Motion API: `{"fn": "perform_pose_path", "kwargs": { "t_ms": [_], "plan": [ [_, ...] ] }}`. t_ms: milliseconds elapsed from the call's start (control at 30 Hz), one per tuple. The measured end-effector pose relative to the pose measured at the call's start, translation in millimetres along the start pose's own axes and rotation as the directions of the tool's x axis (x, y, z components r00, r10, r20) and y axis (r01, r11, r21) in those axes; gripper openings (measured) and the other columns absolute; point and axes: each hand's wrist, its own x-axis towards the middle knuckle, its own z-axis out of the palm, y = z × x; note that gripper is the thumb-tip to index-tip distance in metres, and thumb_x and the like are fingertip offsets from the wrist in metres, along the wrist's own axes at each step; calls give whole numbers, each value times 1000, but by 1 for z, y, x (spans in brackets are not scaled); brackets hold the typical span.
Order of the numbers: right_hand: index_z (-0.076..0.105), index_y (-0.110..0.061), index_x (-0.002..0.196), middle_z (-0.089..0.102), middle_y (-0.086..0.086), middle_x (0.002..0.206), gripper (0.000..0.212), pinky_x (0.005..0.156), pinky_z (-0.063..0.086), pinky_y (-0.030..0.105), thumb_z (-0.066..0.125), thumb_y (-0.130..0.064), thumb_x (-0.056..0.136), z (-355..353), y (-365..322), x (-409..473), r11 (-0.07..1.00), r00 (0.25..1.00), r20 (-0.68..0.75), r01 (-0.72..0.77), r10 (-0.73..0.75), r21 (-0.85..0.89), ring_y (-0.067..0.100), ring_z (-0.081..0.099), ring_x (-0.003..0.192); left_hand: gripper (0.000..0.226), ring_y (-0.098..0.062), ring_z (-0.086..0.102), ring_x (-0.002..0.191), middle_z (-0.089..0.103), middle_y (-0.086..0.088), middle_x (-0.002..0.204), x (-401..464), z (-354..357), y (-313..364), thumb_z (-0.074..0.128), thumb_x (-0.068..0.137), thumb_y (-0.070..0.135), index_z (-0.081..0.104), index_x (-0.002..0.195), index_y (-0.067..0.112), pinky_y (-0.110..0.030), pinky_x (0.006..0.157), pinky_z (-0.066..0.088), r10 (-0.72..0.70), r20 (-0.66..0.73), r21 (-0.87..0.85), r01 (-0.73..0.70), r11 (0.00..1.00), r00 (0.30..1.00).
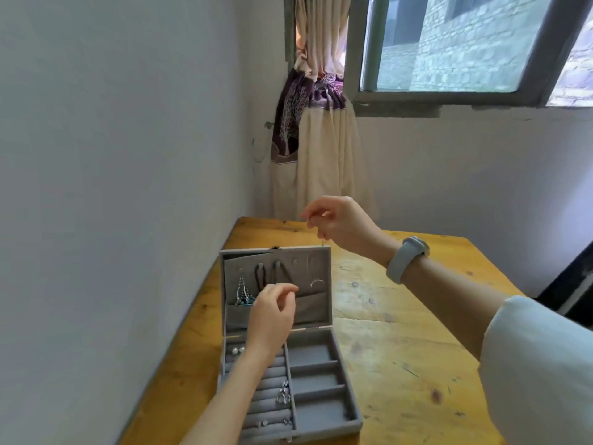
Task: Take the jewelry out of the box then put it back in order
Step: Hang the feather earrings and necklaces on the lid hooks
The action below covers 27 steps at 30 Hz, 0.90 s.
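A grey velvet jewelry box (pixel 321 422) stands open on the wooden table, its lid (pixel 324 277) upright. Necklaces hang on the lid's hooks: a silver pendant one (pixel 242 292), dark cords (pixel 260 276) and a thin silver chain (pixel 310 268). Pearl earrings (pixel 237 350) and silver rings (pixel 283 393) sit in the left ring rolls. My right hand (pixel 340 221) is raised above the lid's top edge and pinches the thin chain's end. My left hand (pixel 272 313) hovers in front of the lid's pocket, fingers loosely curled; whether it holds anything is unclear.
The wooden table (pixel 401 332) sits in a corner, with a white wall along its left edge. A tied curtain (pixel 317 139) and a window (pixel 449 43) are behind it. The box's right-hand compartments (pixel 316 380) hold nothing.
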Motion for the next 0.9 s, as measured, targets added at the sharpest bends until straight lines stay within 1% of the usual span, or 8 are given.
{"fn": "perform_pose_path", "kwargs": {
  "t_ms": [33, 100, 200, 300, 433, 600, 767, 900],
  "plan": [
    [64, -13, 88, 60, 0, 74, 18, 56, 48, 13, 52, 0, 86, 3, 0, 6, 1000, 1000, 2, 17, -17, -16, 7, 55, 56, 19, -10, 54, 96, 62, 1, 105, 4, 1, -7, 51, 91, 14, 64, 105, 17, -21, 83, 44, 94, -53, 198, -82, 977, 994],
    [65, -10, 92, 60, -1, 75, 17, 61, 47, 12, 52, -1, 86, 10, 2, 15, 999, 999, -6, 32, -33, -42, 3, 55, 61, 24, -18, 55, 100, 63, -1, 105, 7, 4, -14, 62, 83, 17, 66, 106, 16, -33, 85, 44, 211, -24, 533, -166, 830, 977],
    [65, -10, 92, 59, -3, 75, 18, 67, 49, 20, 52, 0, 86, 20, 9, 23, 999, 999, -34, 10, -11, -39, 6, 56, 65, 28, -24, 60, 91, 65, -6, 95, 4, 8, -20, 80, 57, 21, 71, 83, 17, -38, 71, 48, 283, 28, 735, -212, 644, 959],
    [63, -15, 88, 61, -1, 72, 19, 73, 54, 32, 52, 0, 85, 30, 18, 21, 1000, 1000, -11, -27, 27, -3, 15, 60, 67, 28, -28, 59, 95, 64, -7, 99, -2, 11, -27, 81, 51, 23, 68, 75, 19, -42, 74, 48, 278, 40, 775, -206, 598, 960],
    [64, -12, 88, 61, -2, 71, 17, 72, 55, 30, 52, 1, 85, 36, 19, 18, 999, 1000, -1, -30, 30, 25, 16, 61, 66, 23, -28, 51, 107, 63, -8, 109, -8, 13, -34, 77, 55, 20, 65, 75, 22, -44, 84, 37, 304, 36, 782, -217, 585, 952],
    [62, -12, 86, 62, 3, 70, 19, 69, 56, 33, 51, 3, 85, 29, 6, 22, 997, 998, -43, 37, -34, 69, 24, 62, 69, 20, -31, 53, 113, 63, -11, 114, -11, 12, -33, 75, 58, 20, 67, 76, 22, -49, 85, 43, 332, 50, 756, -253, 604, 942],
    [63, -10, 89, 61, -1, 70, 16, 68, 55, 28, 52, 1, 85, 29, 7, 20, 998, 998, -57, 20, -17, 51, 13, 60, 64, 22, -32, 54, 114, 63, -12, 117, -12, 10, -35, 75, 58, 21, 67, 78, 22, -50, 85, 43, 329, 70, 760, -264, 594, 942],
    [62, -9, 100, 65, 1, 78, 16, 72, 53, 26, 56, -4, 86, 36, 25, 8, 996, 994, 76, -69, 73, -52, 12, 62, 69, 21, -34, 52, 116, 60, -14, 121, -13, 9, -36, 76, 60, 21, 64, 77, 22, -52, 85, 43, 322, 76, 763, -263, 591, 944]
  ]
}}
